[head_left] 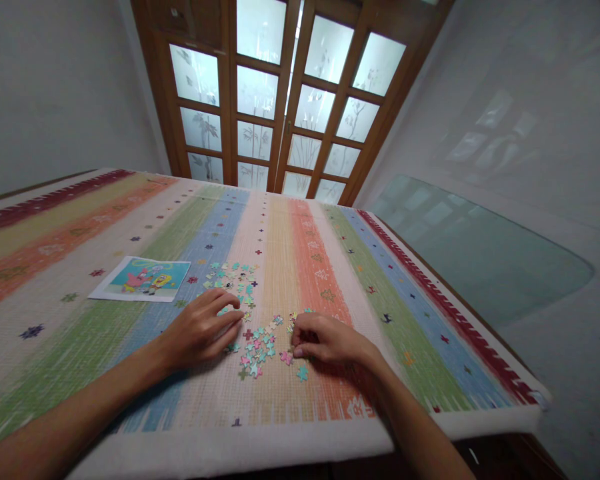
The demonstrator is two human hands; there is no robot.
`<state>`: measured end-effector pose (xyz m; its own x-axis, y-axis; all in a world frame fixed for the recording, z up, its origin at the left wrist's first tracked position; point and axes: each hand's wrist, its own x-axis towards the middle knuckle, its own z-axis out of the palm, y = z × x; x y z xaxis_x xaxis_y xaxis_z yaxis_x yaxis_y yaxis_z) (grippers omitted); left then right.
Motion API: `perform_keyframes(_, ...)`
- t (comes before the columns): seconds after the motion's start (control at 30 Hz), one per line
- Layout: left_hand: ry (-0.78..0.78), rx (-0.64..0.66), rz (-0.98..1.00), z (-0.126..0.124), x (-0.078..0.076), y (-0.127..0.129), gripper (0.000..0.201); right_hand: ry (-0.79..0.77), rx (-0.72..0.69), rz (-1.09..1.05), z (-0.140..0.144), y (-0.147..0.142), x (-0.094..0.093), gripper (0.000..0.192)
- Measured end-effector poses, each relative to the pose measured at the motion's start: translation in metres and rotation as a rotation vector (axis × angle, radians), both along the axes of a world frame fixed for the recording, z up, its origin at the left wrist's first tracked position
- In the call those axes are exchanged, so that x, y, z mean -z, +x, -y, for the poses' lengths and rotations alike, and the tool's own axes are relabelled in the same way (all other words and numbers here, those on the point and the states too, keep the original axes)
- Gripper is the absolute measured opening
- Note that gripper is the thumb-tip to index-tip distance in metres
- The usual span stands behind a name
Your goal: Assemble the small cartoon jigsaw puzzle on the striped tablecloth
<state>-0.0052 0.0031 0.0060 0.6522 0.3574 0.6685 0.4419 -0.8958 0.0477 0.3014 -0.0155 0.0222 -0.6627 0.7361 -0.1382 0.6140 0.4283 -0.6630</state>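
Note:
Loose jigsaw puzzle pieces (258, 348) in turquoise, pink, yellow and brown lie scattered between my two hands. My left hand (207, 328) rests over the pieces on its side, fingers apart and slightly bent, with a few turquoise pieces partly hidden under it. On the right, my right hand (325, 339) is curled at the edge of the pile, thumb and fingertips drawn together. Whatever is between those fingertips is hidden. A pink piece touches or lies close by its thumb, and a turquoise piece (303, 374) lies just below it. More pieces (233, 272) spread beyond my left hand.
A printed picture sheet (147, 279) with cartoon figures lies flat to the left of the pieces. The table is covered by a striped cloth (280, 253) with small motifs. Wooden doors (230, 60) with frosted panes stand behind, and a glass panel (480, 247) leans at the right wall.

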Motion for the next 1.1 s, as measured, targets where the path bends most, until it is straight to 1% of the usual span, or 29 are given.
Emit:
perform_keyframes(0.1, -0.010, -0.011, 0.001, 0.000, 0.000, 0.000, 0.017, 0.027, 0.039, -0.055, 0.001, 0.000, -0.002, 0.010)
perform_keyframes(0.23, -0.019, -0.010, 0.010, -0.001, 0.000, 0.001, 0.017, 0.120, 0.040, -0.083, 0.002, 0.000, -0.003, 0.007)
perform_keyframes(0.47, -0.038, -0.023, -0.013, 0.001, 0.000, 0.002, 0.018, 0.233, 0.017, -0.133, 0.003, -0.006, 0.009, 0.009)
perform_keyframes(0.6, -0.040, -0.014, -0.036, 0.000, 0.001, 0.001, 0.019, 0.218, -0.027, -0.114, 0.004, -0.008, 0.012, 0.010)
perform_keyframes(0.7, -0.053, -0.001, -0.042, 0.000, 0.001, 0.002, 0.020, 0.184, -0.045, -0.110, 0.005, -0.009, 0.011, 0.006)
perform_keyframes(0.77, -0.068, 0.001, -0.047, 0.000, 0.002, 0.002, 0.020, 0.160, -0.041, -0.098, 0.005, -0.009, 0.010, 0.003)
perform_keyframes(0.87, -0.072, 0.005, -0.056, -0.001, 0.003, 0.002, 0.020, 0.141, -0.021, -0.088, 0.006, -0.009, 0.007, 0.005)
perform_keyframes(0.97, -0.087, 0.011, -0.066, -0.001, 0.003, 0.002, 0.021, 0.147, -0.018, -0.065, 0.006, -0.008, 0.006, 0.008)
perform_keyframes(1.1, -0.099, 0.022, -0.072, -0.001, 0.003, 0.002, 0.022, 0.203, -0.034, -0.011, 0.003, -0.006, 0.008, 0.009)
